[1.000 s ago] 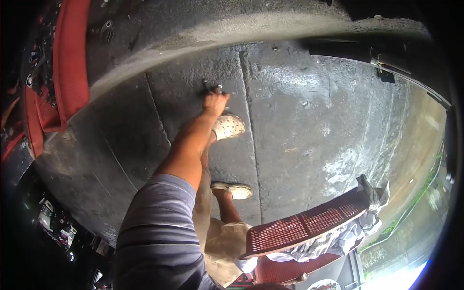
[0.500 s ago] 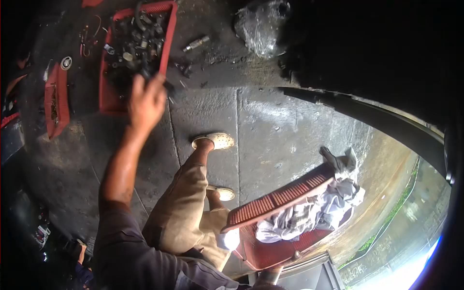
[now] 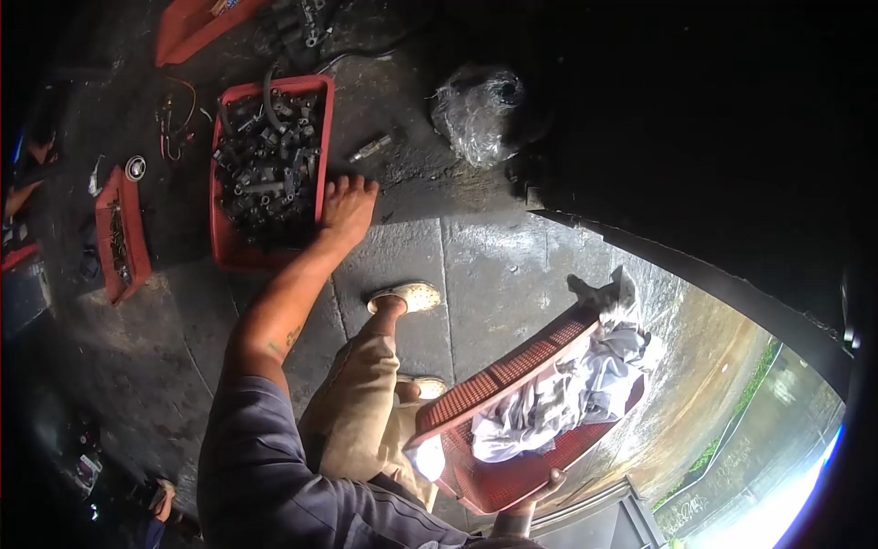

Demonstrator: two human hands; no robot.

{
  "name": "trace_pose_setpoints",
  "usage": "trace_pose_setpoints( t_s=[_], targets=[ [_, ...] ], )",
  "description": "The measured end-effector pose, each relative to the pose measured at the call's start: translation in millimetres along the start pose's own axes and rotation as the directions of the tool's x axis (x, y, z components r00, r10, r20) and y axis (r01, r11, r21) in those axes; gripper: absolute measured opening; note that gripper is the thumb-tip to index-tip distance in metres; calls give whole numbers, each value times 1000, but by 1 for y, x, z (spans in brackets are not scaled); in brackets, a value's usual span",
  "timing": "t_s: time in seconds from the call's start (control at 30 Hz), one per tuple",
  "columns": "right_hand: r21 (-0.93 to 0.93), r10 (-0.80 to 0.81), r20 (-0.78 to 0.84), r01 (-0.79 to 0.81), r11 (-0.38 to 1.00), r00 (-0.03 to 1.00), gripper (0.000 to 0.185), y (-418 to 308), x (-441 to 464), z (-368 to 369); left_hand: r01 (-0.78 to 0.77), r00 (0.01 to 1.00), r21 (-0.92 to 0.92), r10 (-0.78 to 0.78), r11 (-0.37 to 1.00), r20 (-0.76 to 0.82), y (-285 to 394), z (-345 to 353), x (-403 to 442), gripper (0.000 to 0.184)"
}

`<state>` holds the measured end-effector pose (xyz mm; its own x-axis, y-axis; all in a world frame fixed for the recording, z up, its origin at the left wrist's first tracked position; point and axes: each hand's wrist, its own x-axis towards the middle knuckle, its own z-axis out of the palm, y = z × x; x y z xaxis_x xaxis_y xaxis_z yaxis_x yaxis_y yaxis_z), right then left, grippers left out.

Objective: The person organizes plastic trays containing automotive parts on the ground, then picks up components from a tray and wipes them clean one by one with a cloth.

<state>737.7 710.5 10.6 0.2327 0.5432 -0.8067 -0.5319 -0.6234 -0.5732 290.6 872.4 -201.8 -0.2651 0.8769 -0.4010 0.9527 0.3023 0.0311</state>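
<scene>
My left hand (image 3: 349,212) is beside the right rim of a red plastic basket (image 3: 326,137), fingers apart and pointing down toward the dark floor. What lies under its fingertips is hidden. Many dark, greasy metal parts (image 3: 265,174) fill that basket. My right hand (image 3: 547,489) is closed on the lower rim of another red slatted basket (image 3: 512,371), held tilted near my legs. Crumpled grey and white cloths (image 3: 549,412) bulge from it, one dark cloth (image 3: 608,297) hanging over its end.
A metal rod-like part (image 3: 370,148) lies near my left hand. Beyond it sits a clear plastic-wrapped bundle (image 3: 480,114). A smaller red tray (image 3: 135,240) and a round ring (image 3: 135,167) are at left, another red tray (image 3: 187,35) at the top. A person's arm (image 3: 165,499) shows lower left.
My left hand has moved from over the parts basket to the right, past its rim. The view has shifted, bringing the baskets lower in the picture. My right hand keeps its hold.
</scene>
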Motion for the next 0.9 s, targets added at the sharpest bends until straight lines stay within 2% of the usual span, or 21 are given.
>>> trace_pose_setpoints(
  t_s=[0.07,0.13,0.2,0.3,0.33,0.4,0.47,0.5,0.53,0.6,0.67,0.73,0.77,0.8,0.87,0.9],
  targets=[
    [24,40,-15,-39,999,999,56,-3,-3,-3,-4,1000,27,4,1000,16,-1,-4,9,31],
    [-40,58,-69,-60,997,996,58,0,-2,-6,-19,960,-26,11,999,-279,-1,-27,19,33],
    [-8,58,-49,-58,998,997,58,-1,-12,5,35,948,-50,-49,998,-314,-2,-42,38,39],
    [-100,20,-109,-31,995,994,59,-1,-11,14,157,973,-104,-172,982,-155,-1,-38,64,38],
    [-125,28,-80,-38,991,996,59,0,-14,21,198,974,-119,-209,973,-89,-2,-32,71,38],
    [-3,73,26,-73,997,997,59,-2,-20,29,210,975,-288,-220,934,-4,-11,-12,80,37],
    [-47,70,48,-68,997,996,58,-6,-20,35,258,961,-451,-273,854,32,-7,0,76,35],
    [-62,69,51,-66,996,996,58,-8,-20,38,294,944,-578,-326,761,51,-6,-68,41,37],
    [-70,70,54,-66,995,996,58,-9,-20,41,229,917,-682,-390,694,-89,-14,-69,29,38],
    [-87,65,69,-59,994,995,58,-13,-22,45,245,863,-756,-492,606,-114,-53,-104,-2,37],
    [-108,56,103,-45,993,993,58,-15,-25,50,165,760,-761,-573,627,-306,-110,-86,-11,34],
    [-121,56,143,-38,992,988,58,-16,-30,55,195,786,-799,-578,568,-219,-141,-100,-32,27],
    [-126,56,160,-36,991,986,58,-17,-34,56,119,798,-940,-595,319,-101,-157,-92,-27,18],
    [-130,52,175,-29,991,983,57,-17,-36,60,81,739,-984,-672,157,-47,-166,-92,-29,12],
    [-121,46,181,-24,992,982,57,-16,-46,63,28,635,-969,-753,247,-173,-191,-82,-28,12],
    [-126,42,192,-18,992,980,56,-17,-47,66,11,599,-970,-779,241,-187,-191,-95,-34,13]
  ],
)
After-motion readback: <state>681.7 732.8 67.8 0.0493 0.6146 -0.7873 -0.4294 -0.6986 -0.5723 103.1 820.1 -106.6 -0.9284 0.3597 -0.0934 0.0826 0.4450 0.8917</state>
